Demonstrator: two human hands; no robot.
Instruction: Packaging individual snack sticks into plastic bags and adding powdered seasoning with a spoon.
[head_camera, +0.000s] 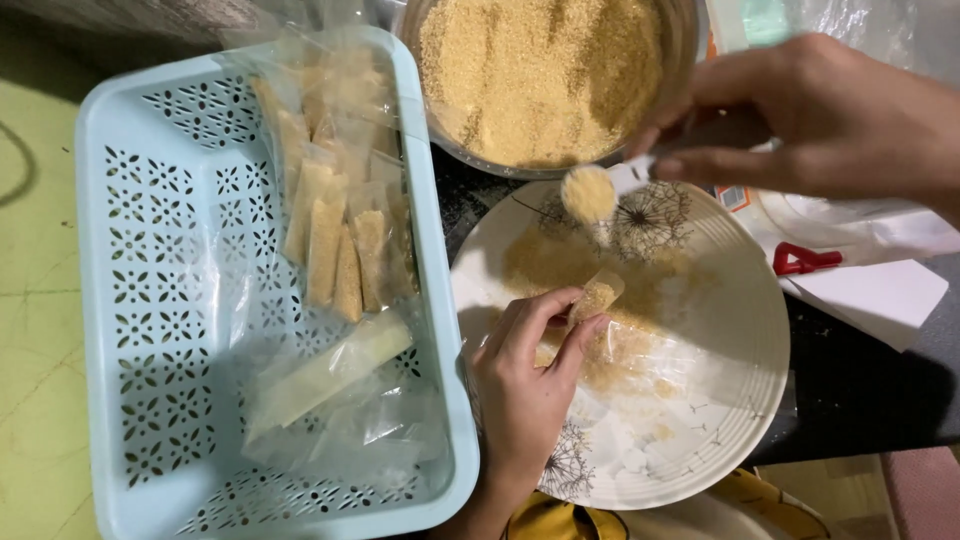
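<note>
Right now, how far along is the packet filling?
Done: several filled packets lie in the blue basket. In hand: the left hand holds a small packet over the plate; the right hand brings a spoonful. Left: the bowl is nearly full of granules.

This looks like a home kitchen, set up for small-batch food packing by hand. A steel bowl (545, 80) full of golden-brown granules, like coarse sugar, stands on a dark surface (860, 385), touching a white plate (730, 400) printed with dandelion motifs, household tableware rather than shop equipment. Loose granules lie scattered on the plate. A pale blue perforated plastic basket (140, 300) beside it holds narrow clear pouches (335, 240) filled with the same granules. Plastic bags and paper (875, 295) lie on the surface at the right.
</note>
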